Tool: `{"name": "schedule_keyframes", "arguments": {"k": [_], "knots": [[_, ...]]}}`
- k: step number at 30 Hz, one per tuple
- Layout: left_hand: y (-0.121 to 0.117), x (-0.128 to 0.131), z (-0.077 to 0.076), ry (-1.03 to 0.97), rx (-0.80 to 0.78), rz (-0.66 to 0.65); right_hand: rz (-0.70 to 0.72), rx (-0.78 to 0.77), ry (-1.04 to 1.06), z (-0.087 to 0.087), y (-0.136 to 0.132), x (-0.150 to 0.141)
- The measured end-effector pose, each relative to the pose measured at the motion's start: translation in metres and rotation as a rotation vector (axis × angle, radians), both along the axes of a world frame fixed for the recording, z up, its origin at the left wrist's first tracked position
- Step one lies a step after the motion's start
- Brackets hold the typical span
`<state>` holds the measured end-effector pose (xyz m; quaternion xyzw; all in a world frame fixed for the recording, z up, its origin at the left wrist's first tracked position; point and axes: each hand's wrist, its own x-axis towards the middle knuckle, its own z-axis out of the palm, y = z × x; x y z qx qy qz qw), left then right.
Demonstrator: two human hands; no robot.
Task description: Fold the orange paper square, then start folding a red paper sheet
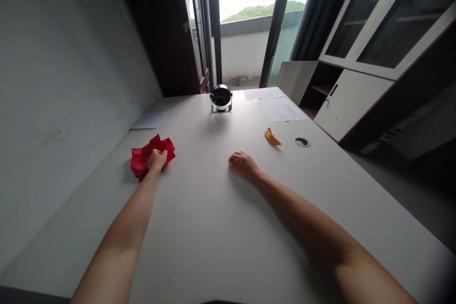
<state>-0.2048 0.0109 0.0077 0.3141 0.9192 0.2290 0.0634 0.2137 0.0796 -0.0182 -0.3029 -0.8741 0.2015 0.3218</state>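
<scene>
On the left part of the white table, my left hand (156, 159) pinches a sheet of red creased paper (139, 157), its zigzag folds spreading out on both sides of my fingers. The paper's near edge is partly hidden behind my hand and wrist. My right hand (244, 164) rests on the tabletop near the middle, fingers curled in loosely, and nothing shows in them. Beyond it to the right lies a small folded orange paper piece (272, 137), apart from my hand.
A round black-and-silver device on a stand (221, 99) stands at the table's far end. Paper sheets (283, 109) lie at the back right, another sheet (148, 118) by the left wall. A round cable hole (302, 142) is at right. White cabinets (352, 99) stand beyond the table.
</scene>
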Motion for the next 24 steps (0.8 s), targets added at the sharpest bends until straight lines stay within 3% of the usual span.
{"name": "schedule_keyframes", "arguments": {"k": [8, 14, 19, 24], "knots": [[-0.014, -0.012, 0.000, 0.093, 0.108, -0.073, 0.016, -0.018, 0.017, -0.001, 0.002, 0.000], [-0.015, -0.019, 0.000, 0.052, 0.106, -0.104, 0.014, -0.032, 0.026, 0.001, 0.002, 0.000], [-0.015, -0.025, 0.009, 0.083, 0.099, -0.091, 0.018, -0.052, 0.019, 0.002, 0.001, 0.002], [-0.013, -0.021, 0.020, -0.024, 0.105, -0.111, 0.010, -0.073, 0.019, 0.001, 0.002, 0.003]]}}
